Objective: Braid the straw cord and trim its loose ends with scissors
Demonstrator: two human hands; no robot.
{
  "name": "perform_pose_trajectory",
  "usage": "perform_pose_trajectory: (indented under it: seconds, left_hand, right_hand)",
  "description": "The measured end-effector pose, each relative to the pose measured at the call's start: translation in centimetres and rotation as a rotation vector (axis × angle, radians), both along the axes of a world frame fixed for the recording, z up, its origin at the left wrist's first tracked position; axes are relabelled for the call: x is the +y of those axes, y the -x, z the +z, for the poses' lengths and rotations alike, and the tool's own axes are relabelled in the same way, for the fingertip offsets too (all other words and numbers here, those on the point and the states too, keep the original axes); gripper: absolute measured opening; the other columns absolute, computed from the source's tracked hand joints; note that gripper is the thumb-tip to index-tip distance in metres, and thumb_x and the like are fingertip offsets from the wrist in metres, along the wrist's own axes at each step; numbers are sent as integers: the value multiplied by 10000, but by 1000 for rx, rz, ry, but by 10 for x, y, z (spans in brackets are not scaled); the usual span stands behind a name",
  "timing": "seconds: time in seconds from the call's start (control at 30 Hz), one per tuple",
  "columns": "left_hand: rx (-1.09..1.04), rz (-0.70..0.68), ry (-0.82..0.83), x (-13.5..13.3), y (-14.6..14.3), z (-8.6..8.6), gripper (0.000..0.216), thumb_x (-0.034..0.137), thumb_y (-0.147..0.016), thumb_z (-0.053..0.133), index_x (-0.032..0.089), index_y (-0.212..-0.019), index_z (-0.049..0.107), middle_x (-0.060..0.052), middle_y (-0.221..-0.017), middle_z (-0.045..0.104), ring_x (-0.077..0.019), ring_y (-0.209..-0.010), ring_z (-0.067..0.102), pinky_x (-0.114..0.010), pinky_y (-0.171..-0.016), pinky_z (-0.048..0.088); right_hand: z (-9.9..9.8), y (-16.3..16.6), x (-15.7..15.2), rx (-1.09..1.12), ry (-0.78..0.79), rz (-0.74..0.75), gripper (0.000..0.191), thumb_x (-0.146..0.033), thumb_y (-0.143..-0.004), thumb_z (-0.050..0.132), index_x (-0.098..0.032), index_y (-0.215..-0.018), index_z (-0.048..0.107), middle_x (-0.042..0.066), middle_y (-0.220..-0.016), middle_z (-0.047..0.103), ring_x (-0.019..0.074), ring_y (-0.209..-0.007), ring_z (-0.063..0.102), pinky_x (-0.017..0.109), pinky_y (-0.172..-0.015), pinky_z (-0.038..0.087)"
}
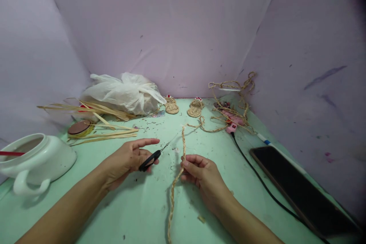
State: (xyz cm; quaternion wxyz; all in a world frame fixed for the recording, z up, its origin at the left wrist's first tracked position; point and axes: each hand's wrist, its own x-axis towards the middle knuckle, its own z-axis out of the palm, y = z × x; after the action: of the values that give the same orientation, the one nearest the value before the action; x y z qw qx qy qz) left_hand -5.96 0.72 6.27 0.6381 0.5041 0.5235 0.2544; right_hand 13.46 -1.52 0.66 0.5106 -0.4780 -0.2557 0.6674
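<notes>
Black-handled scissors (150, 161) are in my left hand (134, 157), its index finger stretched out above the handle. The thin blades point up and right toward a braided straw cord (172, 198). My right hand (200, 175) pinches this cord between thumb and fingers near the middle of the table. Above the pinch the cord stands up; below, it hangs down past the bottom edge of the view. Behind its upper end, a thinner straw strand (213, 130) runs right toward a tangle. Two small woven straw sandals (171, 106) with red beads sit at the back.
A white pot (37, 156) stands at left. Straw strips (114, 135), a round tin (80, 127) and a white plastic bag (126, 91) lie behind it. On the right are tangled cord (246, 84), a pink power strip (231, 127), its black cable (257, 177) and a dark tablet (297, 187).
</notes>
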Motion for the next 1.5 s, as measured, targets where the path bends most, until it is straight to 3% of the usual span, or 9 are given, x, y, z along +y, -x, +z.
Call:
perform_pose_trajectory:
  seconds: [0.13,0.2,0.33,0.4,0.5,0.97,1.13,1.37,1.5]
  left_hand:
    - [-17,-96,-14,-8,-11,-4,600,386,-644,587,124,-1169,461,-37,-706,595,-139,-612,481,-253,-593,343]
    - [190,-127,-181,-13,-17,-7,506,397,-638,598,140,-1069,528,-13,-687,560,-147,-642,481,-253,-608,347]
    - [715,-240,-685,-23,-26,-10,291,267,-673,530,197,-954,554,-18,-738,573,-191,-722,505,-308,-698,355]
    - [879,-314,-865,-26,-27,-12,362,210,-671,477,184,-1028,529,-53,-801,588,-221,-781,510,-359,-755,340]
    - [991,-394,-962,-27,-28,-14,463,211,-675,460,144,-1133,476,-96,-867,583,-240,-818,501,-409,-798,323]
    - [1022,-464,-935,-25,-25,-33,547,165,-718,418,134,-1262,383,-110,-910,575,-235,-819,505,-426,-798,352]
    - [933,-483,-820,-25,-25,-26,538,130,-702,419,173,-1238,396,-97,-940,604,-235,-843,541,-362,-772,383]
    - [756,-482,-676,-30,-30,-14,392,63,-674,402,222,-1004,540,-31,-792,645,-190,-748,590,-242,-656,391]
    - [690,-384,-691,-19,-21,-4,356,80,-695,383,239,-967,548,15,-771,635,-151,-711,571,-204,-627,377]
  right_hand:
    - [-1,0,0,12,0,-18,259,-199,-496,760,-98,-680,607,6,-556,589,99,-479,531,250,-486,478]
    - [-1,0,0,18,-4,-36,259,-191,-496,758,-98,-683,606,2,-546,588,99,-468,530,249,-473,477]
    - [-1,1,0,24,-22,-58,264,-198,-476,768,-99,-658,604,-3,-520,585,99,-457,525,239,-448,472]
    - [0,2,-1,29,-37,-67,275,-206,-460,775,-106,-652,607,-4,-513,588,102,-456,525,238,-435,469]
    - [1,2,-2,35,-60,-66,287,-212,-459,775,-117,-686,626,-6,-517,595,109,-467,526,240,-430,467]
    - [-1,2,-3,-52,-89,-13,194,-231,-500,749,-117,-645,687,10,-523,599,109,-488,517,235,-462,455]
    - [-4,3,-5,-44,-125,16,143,-229,-533,737,-123,-615,687,0,-528,596,98,-496,512,247,-533,452]
    - [-7,1,-5,-100,-144,-12,176,-236,-546,735,-121,-675,700,5,-530,608,90,-480,501,238,-518,428]
    - [-6,3,-5,-49,-97,-25,221,-232,-509,754,-128,-692,686,0,-539,605,99,-479,512,250,-513,441]
